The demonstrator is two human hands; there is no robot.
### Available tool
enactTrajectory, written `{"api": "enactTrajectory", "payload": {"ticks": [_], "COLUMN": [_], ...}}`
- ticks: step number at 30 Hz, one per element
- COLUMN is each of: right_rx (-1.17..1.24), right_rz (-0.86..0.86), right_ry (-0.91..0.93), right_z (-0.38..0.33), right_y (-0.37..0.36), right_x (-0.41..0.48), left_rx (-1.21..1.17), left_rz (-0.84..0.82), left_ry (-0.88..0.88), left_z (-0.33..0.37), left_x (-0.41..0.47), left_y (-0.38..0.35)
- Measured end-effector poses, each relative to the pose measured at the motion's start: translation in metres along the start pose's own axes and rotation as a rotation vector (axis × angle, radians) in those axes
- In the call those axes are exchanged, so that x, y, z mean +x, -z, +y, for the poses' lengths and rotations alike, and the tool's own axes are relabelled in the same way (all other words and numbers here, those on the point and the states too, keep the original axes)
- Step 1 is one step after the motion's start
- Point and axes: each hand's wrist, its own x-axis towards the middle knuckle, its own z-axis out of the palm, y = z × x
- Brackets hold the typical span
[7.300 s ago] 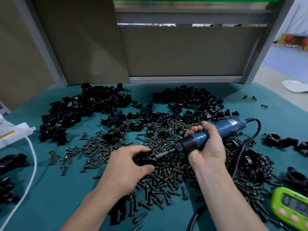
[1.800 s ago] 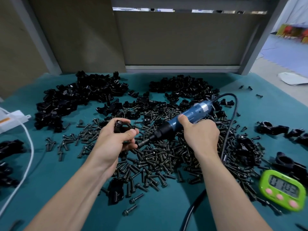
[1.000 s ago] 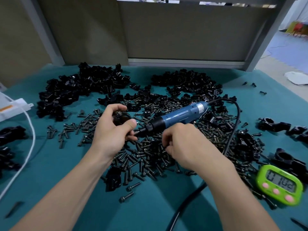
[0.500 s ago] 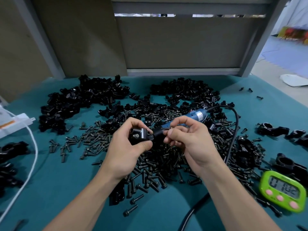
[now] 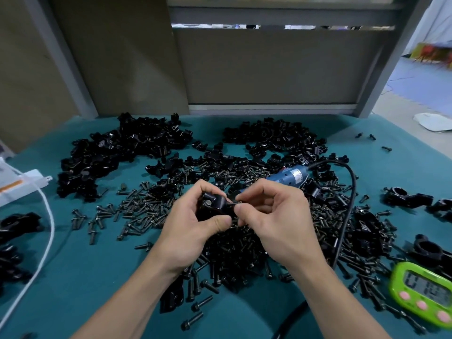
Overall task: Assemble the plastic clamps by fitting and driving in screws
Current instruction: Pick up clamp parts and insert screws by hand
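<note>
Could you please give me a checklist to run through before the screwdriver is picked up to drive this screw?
1. Clamp held firm: ok. The left hand grips the clamp above the pile.
2. Screw at the clamp: ok. The right hand pinches the screw against the clamp's side.
3. Screw started straight in its hole: cannot tell; fingers hide it.
4. Right hand free for the tool: not ok; it holds the screw.
5. Screwdriver within reach: ok. It lies on the screws just behind the right hand.
6. Cable clear of both hands: ok. It loops off to the right.
</note>
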Motion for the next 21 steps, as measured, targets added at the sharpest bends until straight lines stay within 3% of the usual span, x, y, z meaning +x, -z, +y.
{"api": "enactTrajectory", "payload": {"ticks": [12, 17, 21], "right_rx": [-0.358, -0.307, -0.434], "right_rz": [-0.073, -0.143, -0.066], "right_ry": [-0.073, -0.066, -0.075], "right_z": [0.006, 0.004, 0.009], "right_y": [-0.010, -0.001, -0.015], "right_x": [-0.002, -0.001, -0.002], "left_rx": [0.232, 0.287, 0.316], "left_rz": [0.007, 0.037, 0.056], "left_ry": [-0.032, -0.009, 0.009], "left_z": [-0.005, -0.008, -0.009], "left_x": [-0.005, -0.004, -0.008], "left_y": [0.000, -0.002, -0.003]}}
